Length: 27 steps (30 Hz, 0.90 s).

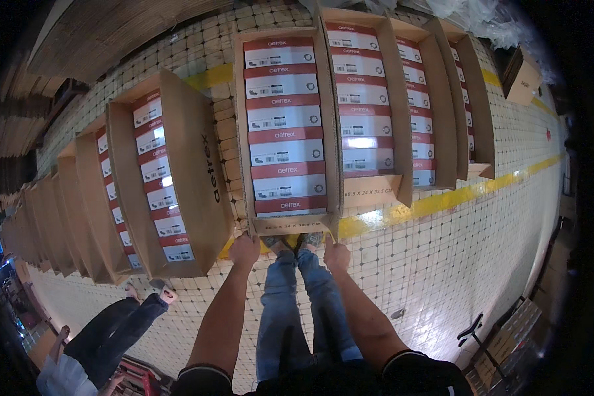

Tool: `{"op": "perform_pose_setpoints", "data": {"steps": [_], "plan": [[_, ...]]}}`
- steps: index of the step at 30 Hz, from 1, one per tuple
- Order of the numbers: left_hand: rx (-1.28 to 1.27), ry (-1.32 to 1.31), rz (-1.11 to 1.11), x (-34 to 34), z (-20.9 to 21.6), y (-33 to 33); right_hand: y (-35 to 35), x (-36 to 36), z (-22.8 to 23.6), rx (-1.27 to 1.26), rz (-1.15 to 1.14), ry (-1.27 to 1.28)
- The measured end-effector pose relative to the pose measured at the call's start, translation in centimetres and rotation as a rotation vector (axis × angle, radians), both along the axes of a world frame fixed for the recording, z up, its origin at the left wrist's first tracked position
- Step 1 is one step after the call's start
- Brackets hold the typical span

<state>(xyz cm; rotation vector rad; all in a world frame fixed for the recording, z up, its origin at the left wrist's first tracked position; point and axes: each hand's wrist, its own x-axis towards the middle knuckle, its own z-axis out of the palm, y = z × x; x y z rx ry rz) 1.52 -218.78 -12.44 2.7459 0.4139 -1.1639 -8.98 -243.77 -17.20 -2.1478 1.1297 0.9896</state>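
Right in front of me stands an open cardboard carton (243, 152) holding a row of red-and-white shoe boxes (286, 117). My left hand (245, 250) is closed at the carton's near left corner. At the near right corner my right hand (337, 256) is closed too, its fingers curled at the cardboard edge. Between the two hands lies the carton's near end panel (292, 226), with printing on it. My fingertips are partly hidden against the cardboard.
Similar filled cartons (369, 188) stand close on the right, and more (201, 178) line up on the left. A yellow floor stripe (435, 198) runs beside them. Another person (109, 336) is at the lower left. Flat cardboard stacks (112, 33) lie at the far left.
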Motion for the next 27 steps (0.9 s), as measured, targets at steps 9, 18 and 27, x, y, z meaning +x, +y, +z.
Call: {"op": "perform_pose_setpoints", "data": {"steps": [9, 18, 27], "plan": [[-0.111, 0.017, -0.547, 5.4, 6.4, 3.5, -3.4, 6.8, 11.4, -0.066, 0.441, -0.407], [-0.293, -1.206, 0.024, 34.0, 21.0, -4.8, -8.5, 41.4, 27.0, -0.645, 0.489, -1.207], [-0.275, -1.264, 0.089, 43.4, 21.3, -6.7, -9.5, 51.1, 30.3, -0.73, 0.455, -1.117]]}}
